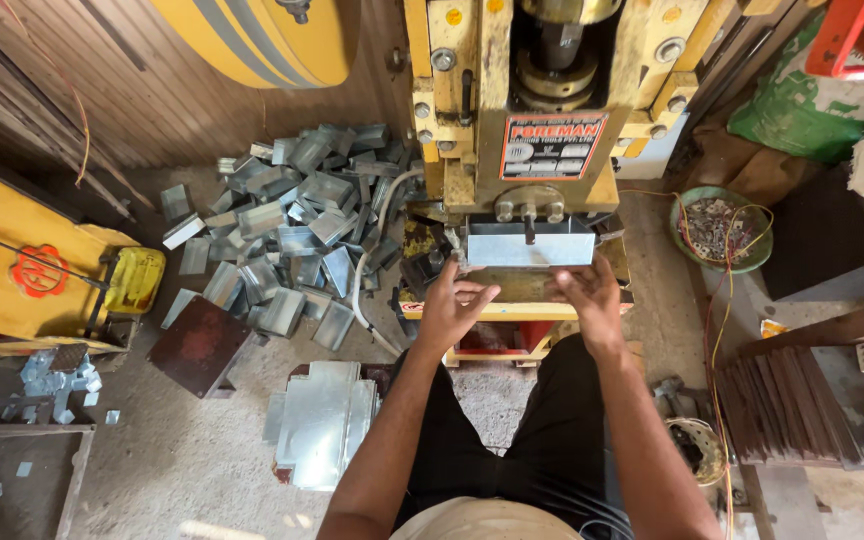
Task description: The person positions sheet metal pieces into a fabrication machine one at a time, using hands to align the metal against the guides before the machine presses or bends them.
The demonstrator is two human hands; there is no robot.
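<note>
A shiny grey sheet-metal piece (pixel 530 243), folded into a shallow box shape, sits in the yellow press (pixel 512 120), its long axis running left to right and its flat face toward the near side. The left hand (pixel 449 312) has its grip apart, fingertips just under the piece's left end; the right hand (pixel 586 297) pinches the lower right edge. Far left, a heap of bent pieces (pixel 297 220) covers the floor; flat blanks (pixel 320 422) are stacked near left
</note>
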